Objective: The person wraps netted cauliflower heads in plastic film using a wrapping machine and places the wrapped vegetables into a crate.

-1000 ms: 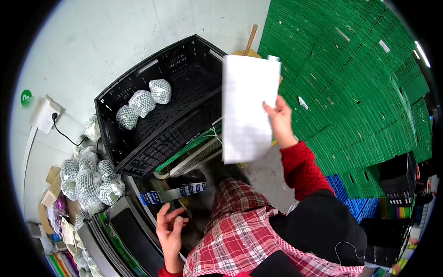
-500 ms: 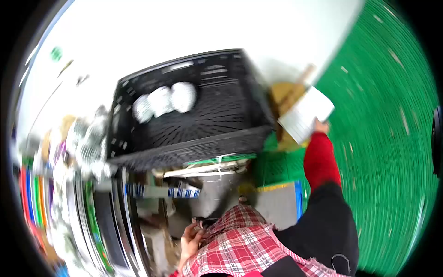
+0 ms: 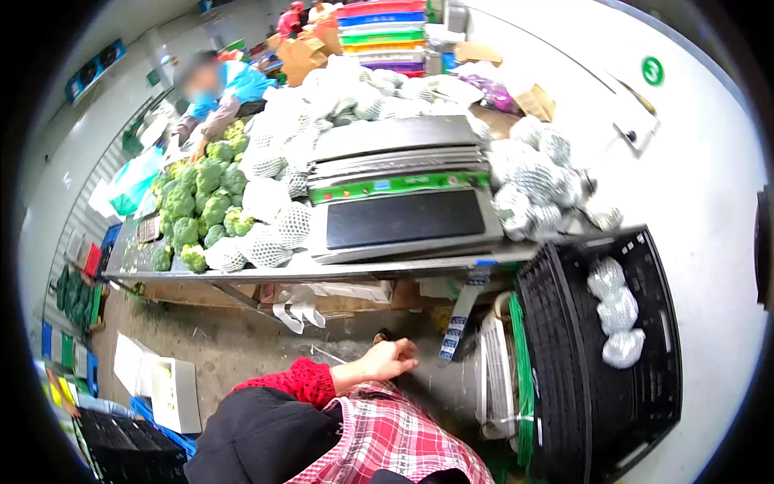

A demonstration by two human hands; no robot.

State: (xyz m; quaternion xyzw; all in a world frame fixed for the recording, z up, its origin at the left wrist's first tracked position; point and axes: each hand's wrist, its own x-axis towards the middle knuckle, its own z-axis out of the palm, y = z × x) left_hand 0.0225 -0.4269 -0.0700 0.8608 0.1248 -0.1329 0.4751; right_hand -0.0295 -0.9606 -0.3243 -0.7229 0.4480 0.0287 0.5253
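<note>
My left hand (image 3: 383, 360) is in front of my checked apron, its fingers loosely bent and apart, with nothing visible in it. It hangs over the floor, short of the table (image 3: 363, 270). My right hand is out of view. On the table straight ahead stands a grey metal machine (image 3: 403, 219) with a flat black plate and a green strip. Bare broccoli heads (image 3: 211, 185) are piled to its left, and white net-wrapped bundles (image 3: 536, 173) lie on both sides. A black crate (image 3: 564, 355) at the right holds three wrapped bundles (image 3: 619, 310) in a row.
A blue-and-white printed strip (image 3: 455, 331) hangs from the table edge. Green strapping (image 3: 522, 379) runs beside the crate. A co-worker (image 3: 214, 97) leans over the broccoli at the far left. A white foam box (image 3: 175, 395) sits on the floor at left, near another black crate (image 3: 121, 444).
My view has swung left from the crate and green floor to the table. My right hand, which held a white sheet-like thing, has left view. My left hand now reaches forward.
</note>
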